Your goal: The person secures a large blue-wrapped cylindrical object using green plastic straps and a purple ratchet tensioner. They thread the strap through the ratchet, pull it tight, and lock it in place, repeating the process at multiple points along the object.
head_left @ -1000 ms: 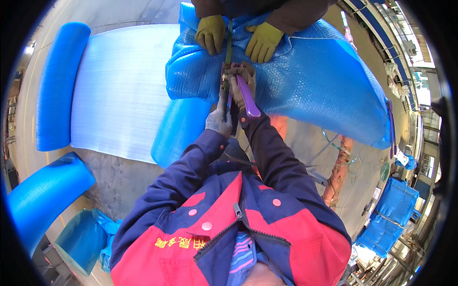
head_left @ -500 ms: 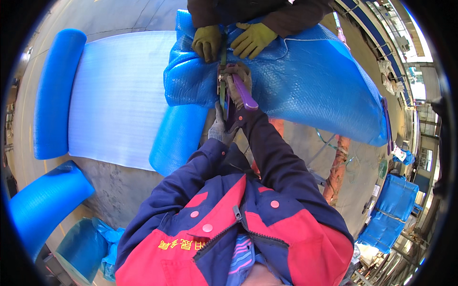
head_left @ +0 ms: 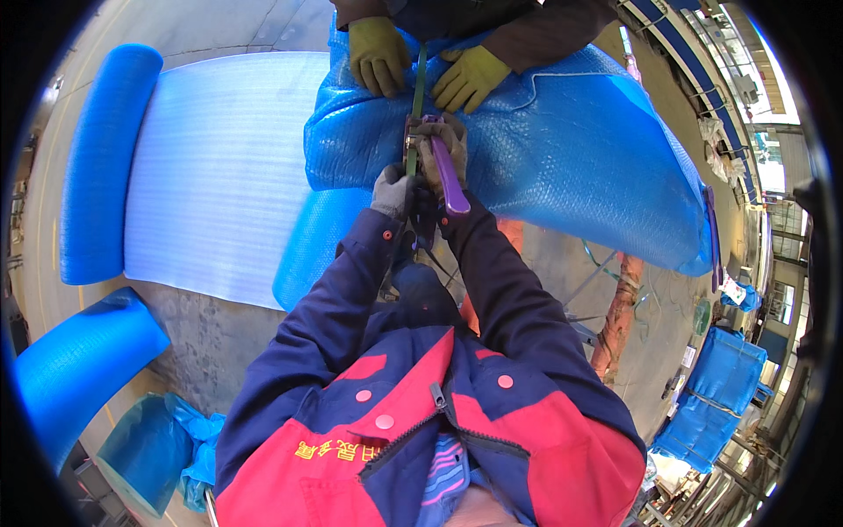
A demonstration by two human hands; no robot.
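Note:
My right hand (head_left: 446, 145), in a grey glove, is closed around a purple-handled strapping tool (head_left: 450, 180) that stands on the near side of a blue bubble-wrapped bundle (head_left: 562, 149). A green strap (head_left: 420, 79) runs over the bundle and through the tool's metal head. Just below that head, my left hand (head_left: 392, 191), also grey-gloved, closes on the near part of the strap; its fingertips are partly hidden. Across from me, a co-worker's two yellow-green gloves (head_left: 376, 57) lie on the wrap, one on each side of the strap.
Left of the bundle spreads a white foam sheet (head_left: 219, 167) ending in a blue roll (head_left: 105, 167). Another blue roll (head_left: 92, 356) lies nearer. An orange-wrapped leg (head_left: 619, 316) stands under the bundle. Blue-wrapped packages (head_left: 716, 395) sit at the right.
My left hand has moved up and closed near the tool's head; before, its fingers were extended lower down. The co-worker's left-side and right-side gloves have shifted slightly on the wrap.

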